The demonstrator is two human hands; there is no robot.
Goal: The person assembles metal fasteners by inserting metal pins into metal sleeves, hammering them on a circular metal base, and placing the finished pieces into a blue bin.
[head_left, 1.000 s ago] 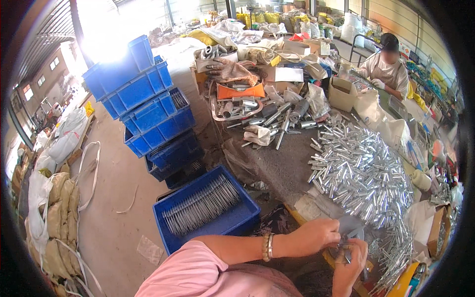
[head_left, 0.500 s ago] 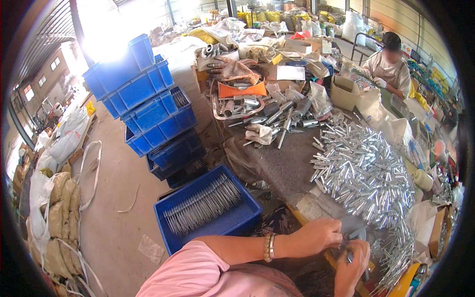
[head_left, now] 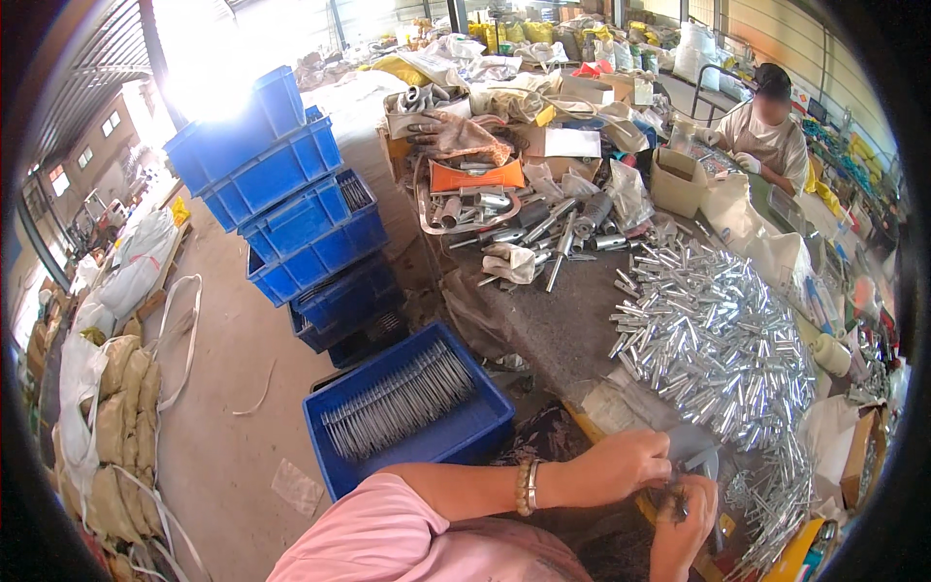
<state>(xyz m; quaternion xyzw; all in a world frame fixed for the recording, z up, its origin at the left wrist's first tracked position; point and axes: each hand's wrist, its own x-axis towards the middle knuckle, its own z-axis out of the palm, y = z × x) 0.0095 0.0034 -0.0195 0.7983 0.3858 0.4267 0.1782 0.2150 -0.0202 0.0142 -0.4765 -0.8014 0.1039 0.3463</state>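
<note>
My left hand (head_left: 628,468), a beaded bracelet on its wrist, is closed with its fingertips pinched together; what they hold is hidden. Just below and to its right, my right hand (head_left: 685,519) is curled around a small metal part (head_left: 679,501), blurred and mostly covered by the fingers. Both hands meet over the near edge of the worktable, beside a grey, rounded plate-like piece (head_left: 694,448). Beyond them spreads a large heap of shiny metal tubes or pins (head_left: 713,339), its near end reaching down past my right hand.
To the left, a blue crate (head_left: 485,427) holds rows of slim metal rods (head_left: 398,403). Behind it rises a stack of blue crates (head_left: 315,228). Larger metal pieces (head_left: 553,228) and a cardboard box (head_left: 677,182) lie farther back. A co-worker (head_left: 761,136) sits at the far right.
My right hand has shifted slightly left and turned a little at the fingertips. The left hand stays almost in place, and the crates and heap look the same.
</note>
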